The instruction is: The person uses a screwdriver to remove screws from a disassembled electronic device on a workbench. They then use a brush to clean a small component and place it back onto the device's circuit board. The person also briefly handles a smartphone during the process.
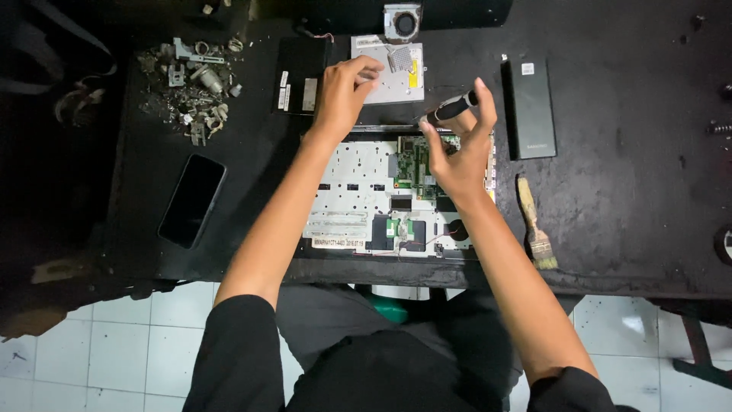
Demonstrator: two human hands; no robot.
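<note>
An opened laptop chassis (347,194) lies on the dark workbench, its metal keyboard backing and a green circuit board (412,162) exposed. My right hand (460,149) hovers over the circuit board and grips a black-handled screwdriver (451,107) between thumb and fingers. My left hand (341,93) reaches beyond the chassis' far edge, fingertips touching a flat silver drive (396,85) with a yellow sticker. A small ribbed metal piece (399,57) rests on that drive.
A black phone (191,200) lies at the left. A heap of metal scraps and screws (192,88) sits at far left. A black rectangular battery pack (529,107) and a paintbrush (536,223) lie right. A cooling fan (402,20) sits at the far edge. White floor tiles (114,351) show below.
</note>
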